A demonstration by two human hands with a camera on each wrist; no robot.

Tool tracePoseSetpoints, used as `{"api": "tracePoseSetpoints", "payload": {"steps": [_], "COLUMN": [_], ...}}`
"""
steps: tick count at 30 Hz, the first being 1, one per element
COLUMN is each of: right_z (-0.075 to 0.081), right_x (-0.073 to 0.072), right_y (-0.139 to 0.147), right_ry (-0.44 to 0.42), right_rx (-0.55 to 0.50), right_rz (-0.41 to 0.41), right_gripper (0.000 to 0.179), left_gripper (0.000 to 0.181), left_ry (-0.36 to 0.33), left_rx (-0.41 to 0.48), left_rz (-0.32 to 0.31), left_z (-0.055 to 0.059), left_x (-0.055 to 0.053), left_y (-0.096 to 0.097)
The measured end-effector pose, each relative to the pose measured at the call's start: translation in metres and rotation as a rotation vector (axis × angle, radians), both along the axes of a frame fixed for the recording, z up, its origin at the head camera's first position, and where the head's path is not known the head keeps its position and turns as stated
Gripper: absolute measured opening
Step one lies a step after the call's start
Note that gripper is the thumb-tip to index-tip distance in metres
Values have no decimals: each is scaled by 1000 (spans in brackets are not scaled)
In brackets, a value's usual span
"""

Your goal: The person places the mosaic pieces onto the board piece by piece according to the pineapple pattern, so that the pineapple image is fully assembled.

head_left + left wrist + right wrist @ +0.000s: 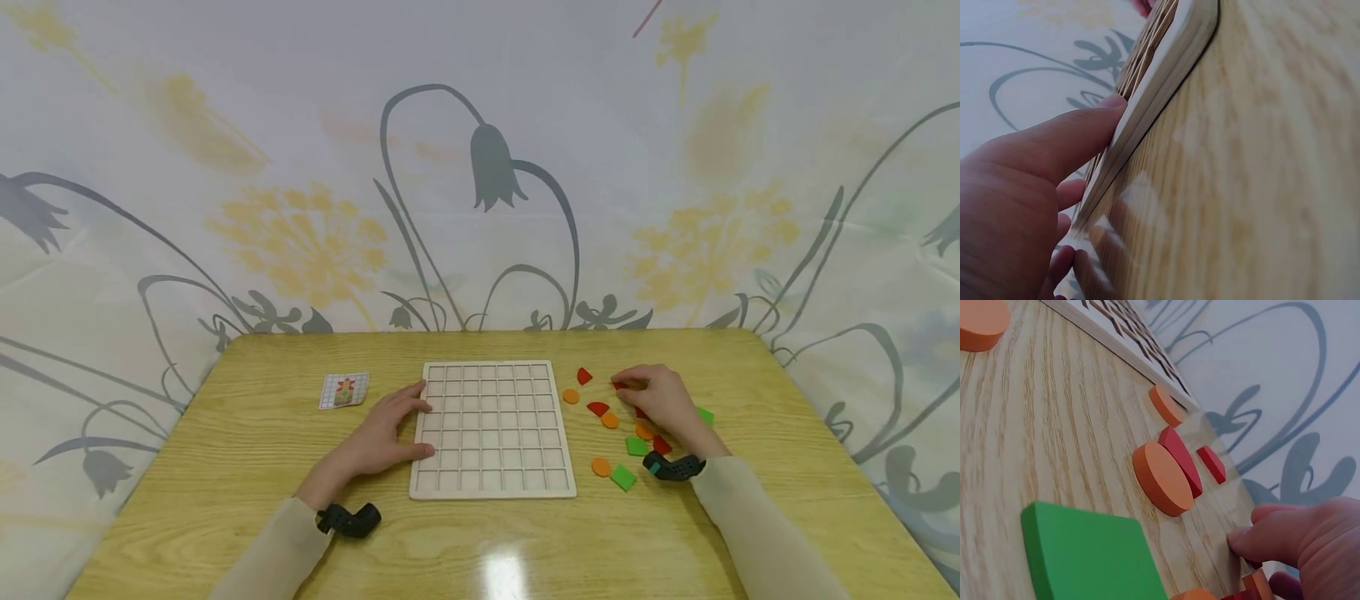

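Note:
A pale wooden grid board (492, 429) lies flat on the table. My left hand (384, 433) rests at its left side, thumb and fingertips touching the rim; in the left wrist view the thumb (1079, 134) lies over the board's edge (1160, 87). To the right of the board, my right hand (660, 400) pinches a red piece (618, 385) between thumb and fingers, close to the tabletop. Most of that piece is hidden in the right wrist view. Around this hand lie red wedge-shaped pieces (597, 408), orange discs (610, 421) and green squares (623, 477).
Left of the board lies a small gridded card (344, 390) with a coloured figure on it. The wooden table (247, 417) ends at a wall (480, 250) covered in a flower-print cloth. One orange disc (571, 396) sits close to the board's right edge.

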State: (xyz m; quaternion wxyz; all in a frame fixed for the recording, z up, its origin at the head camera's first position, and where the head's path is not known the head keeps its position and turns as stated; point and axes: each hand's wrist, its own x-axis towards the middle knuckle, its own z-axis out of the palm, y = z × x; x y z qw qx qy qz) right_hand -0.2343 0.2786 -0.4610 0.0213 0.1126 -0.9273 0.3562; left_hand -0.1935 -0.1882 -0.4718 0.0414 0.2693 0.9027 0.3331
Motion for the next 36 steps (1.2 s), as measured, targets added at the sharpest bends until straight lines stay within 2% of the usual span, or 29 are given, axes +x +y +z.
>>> {"api": "tracePoseSetpoints", "payload": {"steps": [14,21,25,30,36], "right_z": [0,1,6,10,8], "right_x": [-1,0,-1,-2,-2], "right_y": [-2,-13,-27,-53,-90], "right_ry": [63,82,146,152,146], "right_rx": [3,-39,-58,-121,-152], "right_rz": [-4,-21,-2,33,82], "right_gripper": [25,27,25,24,23], "left_gripper": [56,55,56,58,57], "left_ry": [-6,-2,-3,7,17], "left_rx": [-19,-14,-46,-82,-93], "left_rz": [10,3,-2,-5,-11], "left_z": [2,2,3,4,2], "left_x": [-2,-1,-1,-1,-1], "left_y": [2,1,2,2,2]}}
